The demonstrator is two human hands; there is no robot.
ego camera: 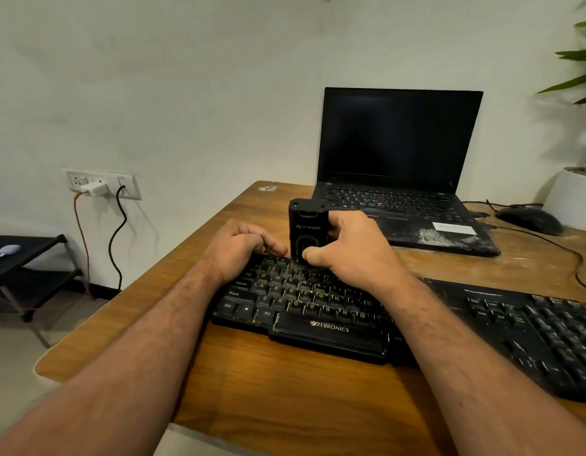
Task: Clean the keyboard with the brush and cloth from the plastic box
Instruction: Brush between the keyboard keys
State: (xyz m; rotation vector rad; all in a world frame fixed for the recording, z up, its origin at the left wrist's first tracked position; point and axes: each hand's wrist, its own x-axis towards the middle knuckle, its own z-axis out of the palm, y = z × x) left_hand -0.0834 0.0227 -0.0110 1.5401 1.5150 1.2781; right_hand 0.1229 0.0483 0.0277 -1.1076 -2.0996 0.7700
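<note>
A black Zebronics keyboard [327, 327] lies across the wooden desk [285, 390]. My right hand [347, 245] grips a black block-shaped brush [308, 225] that stands upright on the keyboard's top key rows, thumb pressed on its front. The bristles are hidden against the keys. My left hand [242, 248] rests as a loose fist on the keyboard's upper left corner, holding nothing that I can see. No cloth or plastic box is in view.
An open black laptop [400, 153] sits behind the keyboard. A black mouse [528, 220] with a cable and a white plant pot [572, 199] stand at the back right. Left of the desk are a wall socket [100, 184] with cables and a low black shelf [31, 258].
</note>
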